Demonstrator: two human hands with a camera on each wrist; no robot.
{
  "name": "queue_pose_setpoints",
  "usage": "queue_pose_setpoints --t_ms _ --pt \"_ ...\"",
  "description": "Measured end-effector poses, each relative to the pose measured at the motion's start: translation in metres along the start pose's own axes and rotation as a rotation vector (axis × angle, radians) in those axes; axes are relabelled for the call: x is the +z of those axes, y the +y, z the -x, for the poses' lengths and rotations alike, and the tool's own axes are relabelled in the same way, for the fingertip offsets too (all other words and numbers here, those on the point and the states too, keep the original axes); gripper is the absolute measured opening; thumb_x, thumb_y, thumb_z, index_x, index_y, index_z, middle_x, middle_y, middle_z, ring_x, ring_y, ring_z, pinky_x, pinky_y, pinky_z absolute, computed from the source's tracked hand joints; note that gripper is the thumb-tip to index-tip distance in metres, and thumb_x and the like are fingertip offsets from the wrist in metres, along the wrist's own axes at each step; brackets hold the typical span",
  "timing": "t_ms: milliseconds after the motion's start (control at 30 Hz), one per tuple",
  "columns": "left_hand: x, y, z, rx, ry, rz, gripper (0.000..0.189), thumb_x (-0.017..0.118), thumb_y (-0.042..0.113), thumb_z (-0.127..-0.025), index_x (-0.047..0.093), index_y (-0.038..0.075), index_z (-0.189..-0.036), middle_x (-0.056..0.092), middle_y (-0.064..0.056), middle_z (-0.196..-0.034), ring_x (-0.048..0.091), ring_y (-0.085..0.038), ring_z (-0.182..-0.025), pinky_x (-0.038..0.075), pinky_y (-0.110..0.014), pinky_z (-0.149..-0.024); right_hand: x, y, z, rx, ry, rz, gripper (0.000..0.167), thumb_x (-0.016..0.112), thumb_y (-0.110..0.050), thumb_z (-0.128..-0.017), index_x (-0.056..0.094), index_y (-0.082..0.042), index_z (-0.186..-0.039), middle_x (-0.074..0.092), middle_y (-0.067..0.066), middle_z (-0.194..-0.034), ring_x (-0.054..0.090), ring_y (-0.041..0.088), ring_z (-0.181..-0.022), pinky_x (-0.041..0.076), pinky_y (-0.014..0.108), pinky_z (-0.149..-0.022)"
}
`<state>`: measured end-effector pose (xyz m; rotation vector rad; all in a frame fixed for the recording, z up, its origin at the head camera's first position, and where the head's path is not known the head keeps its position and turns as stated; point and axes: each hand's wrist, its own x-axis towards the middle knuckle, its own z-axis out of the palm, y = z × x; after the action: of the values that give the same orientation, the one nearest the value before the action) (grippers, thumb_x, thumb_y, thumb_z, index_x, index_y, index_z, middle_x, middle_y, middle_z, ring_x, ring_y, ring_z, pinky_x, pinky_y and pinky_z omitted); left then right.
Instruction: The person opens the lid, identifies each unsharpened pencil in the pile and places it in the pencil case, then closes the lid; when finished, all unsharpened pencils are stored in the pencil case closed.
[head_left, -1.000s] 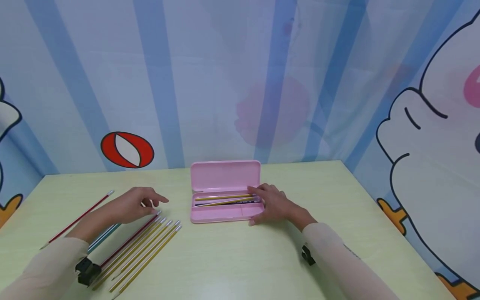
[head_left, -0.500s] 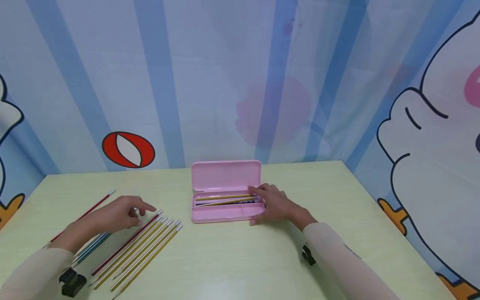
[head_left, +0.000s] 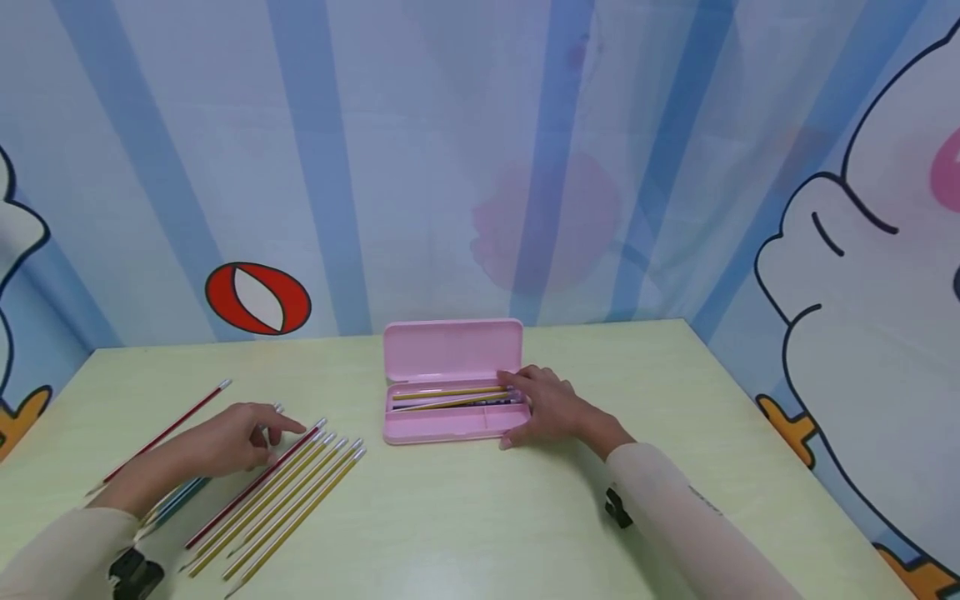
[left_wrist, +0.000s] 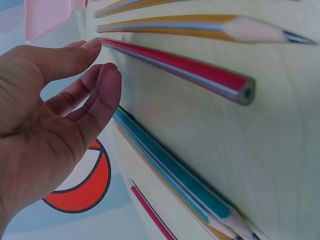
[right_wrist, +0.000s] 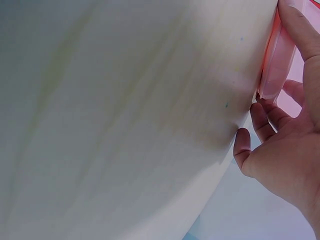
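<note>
My left hand hovers over the pencils at the left of the table, fingers loosely bent. In the left wrist view its thumb and index tips are at the far end of a dark red pencil; whether they touch it I cannot tell. Teal pencils lie below that hand, partly hidden in the head view. A pink pencil case stands with its lid up, several pencils inside its rear compartment. My right hand holds the case's right end, thumb at the front corner and fingers at the back.
Several yellow pencils lie side by side right of the dark red one. Another red pencil lies apart at the far left. Behind the table's back edge hangs a blue striped cloth.
My left hand has moved left and slightly toward me, lowering to the dark red pencil's eraser end. The right hand and the pencil case have stayed in place.
</note>
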<state>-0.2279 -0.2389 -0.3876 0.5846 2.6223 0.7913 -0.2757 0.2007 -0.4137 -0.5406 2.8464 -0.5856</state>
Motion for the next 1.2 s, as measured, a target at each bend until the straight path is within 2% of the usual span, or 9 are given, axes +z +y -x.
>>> queue_pose_setpoints --t_ms 500,767,1200 --pt "0.0088 -0.0061 0.0027 -0.007 0.019 -0.016 0.041 0.074 0.000 -0.084 0.070 0.006 -0.125 0.056 -0.003 -0.089 0.052 -0.017 -0.077 0.047 -0.024 -0.062 -0.0016 0.0004 -0.0003 -0.009 -0.006 0.016 0.104 0.086 -0.053 -0.069 0.035 -0.026 -0.156 0.040 0.012 -0.154 0.036 0.033 -0.138 0.033 0.056 -0.109" --pt "0.0079 -0.0085 0.0040 0.017 0.003 0.011 0.039 0.072 0.000 -0.085 0.069 0.004 -0.124 0.056 -0.002 -0.087 0.051 -0.016 -0.074 0.046 -0.024 -0.059 -0.0016 0.0012 -0.0011 -0.024 -0.006 0.001 0.105 0.086 -0.054 -0.069 0.036 -0.025 -0.156 0.041 0.012 -0.151 0.037 0.033 -0.137 0.032 0.057 -0.110" --pt "0.0089 -0.0070 0.0032 -0.024 0.030 -0.015 0.041 0.070 -0.004 -0.084 0.067 0.000 -0.125 0.058 -0.002 -0.085 0.052 -0.018 -0.076 0.047 -0.025 -0.060 -0.0019 0.0007 0.0003 -0.036 -0.005 0.002 0.105 0.085 -0.055 -0.069 0.035 -0.023 -0.156 0.042 0.013 -0.151 0.037 0.033 -0.138 0.032 0.058 -0.110"
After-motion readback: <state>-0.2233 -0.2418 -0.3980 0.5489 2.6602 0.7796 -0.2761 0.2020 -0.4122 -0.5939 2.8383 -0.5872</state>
